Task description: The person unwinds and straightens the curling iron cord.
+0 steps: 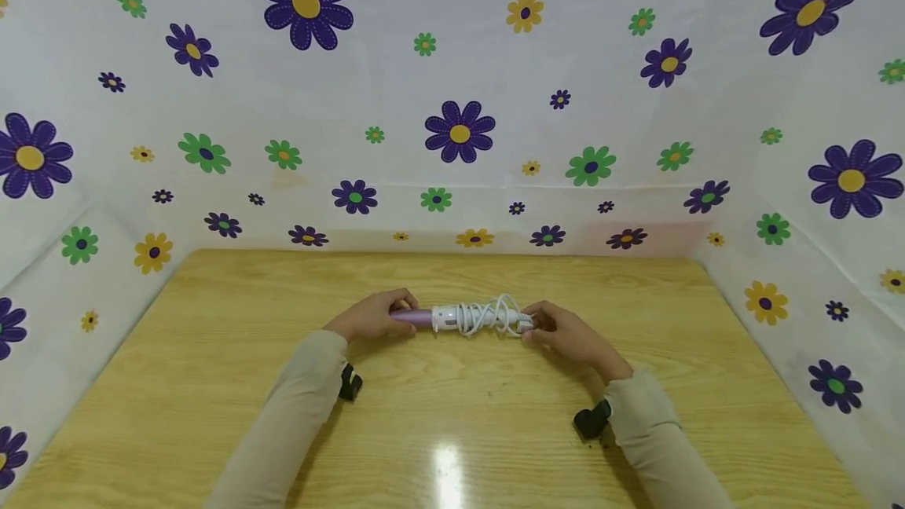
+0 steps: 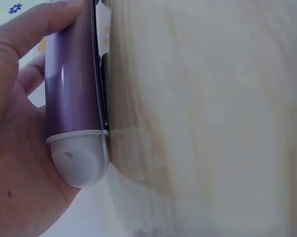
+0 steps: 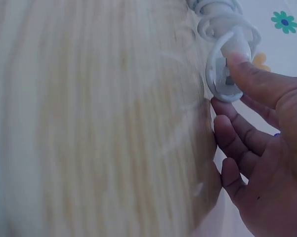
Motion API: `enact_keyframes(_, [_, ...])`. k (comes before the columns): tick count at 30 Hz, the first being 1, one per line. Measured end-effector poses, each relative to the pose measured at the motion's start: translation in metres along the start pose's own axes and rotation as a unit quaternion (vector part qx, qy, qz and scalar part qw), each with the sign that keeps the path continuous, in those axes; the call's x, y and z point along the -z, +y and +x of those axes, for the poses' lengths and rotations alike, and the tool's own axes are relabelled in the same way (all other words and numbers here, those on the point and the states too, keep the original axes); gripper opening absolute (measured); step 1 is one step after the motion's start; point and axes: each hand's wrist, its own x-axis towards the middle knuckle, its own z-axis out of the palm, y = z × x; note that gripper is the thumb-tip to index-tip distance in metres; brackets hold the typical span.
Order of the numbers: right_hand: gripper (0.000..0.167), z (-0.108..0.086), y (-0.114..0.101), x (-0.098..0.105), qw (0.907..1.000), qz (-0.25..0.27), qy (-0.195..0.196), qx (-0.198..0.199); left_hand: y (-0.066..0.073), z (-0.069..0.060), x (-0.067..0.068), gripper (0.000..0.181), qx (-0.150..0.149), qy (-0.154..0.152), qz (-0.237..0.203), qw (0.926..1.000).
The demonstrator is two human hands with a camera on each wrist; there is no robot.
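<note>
A hair curling iron (image 1: 445, 317) with a purple barrel and white handle lies crosswise in front of me, low over or on the table. Its white cord (image 1: 488, 315) is wound in loops around the handle. My left hand (image 1: 375, 316) grips the purple barrel, and the left wrist view shows the barrel's rounded white end cap (image 2: 81, 158) against the palm. On the other side, my right hand (image 1: 569, 334) pinches the handle end and cord near the plug (image 3: 226, 79), thumb on top. The right hand's other fingers are bent below; part of the plug is hidden.
The wood-grain table (image 1: 452, 399) stretches in front of me. A white flower-patterned sheet (image 1: 396, 93) stands along its back and both sides. Black wrist mounts (image 1: 592, 420) hang beneath the sleeves.
</note>
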Motion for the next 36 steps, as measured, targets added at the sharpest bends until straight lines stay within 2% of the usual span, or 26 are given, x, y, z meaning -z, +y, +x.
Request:
enact_keyframes(9, [0.037, 0.002, -0.002, -0.005, 0.9994, 0.003, 0.029, -0.018, 0.005, -0.002, -0.002, 0.034, 0.005, -0.008, 0.005, 0.9999])
enact_keyframes(16, [0.04, 0.001, -0.002, -0.006, 0.9986, 0.021, 0.044, -0.021, 0.01, -0.005, 0.0, 0.035, -0.014, 0.007, -0.005, 0.9999])
enact_keyframes(23, [0.045, 0.002, -0.004, -0.005, 0.9978, 0.063, 0.014, -0.011, 0.01, -0.014, 0.003, 0.035, -0.024, 0.027, -0.005, 0.9993])
enact_keyframes(33, [0.045, 0.004, -0.012, -0.004, 0.9974, 0.071, -0.008, 0.014, 0.014, -0.026, 0.007, 0.034, -0.034, 0.052, 0.008, 0.998])
enact_keyframes(36, [0.043, 0.007, -0.014, -0.006, 0.9965, 0.077, -0.02, 0.027, 0.016, -0.027, 0.004, 0.034, -0.049, 0.05, 0.004, 0.9975])
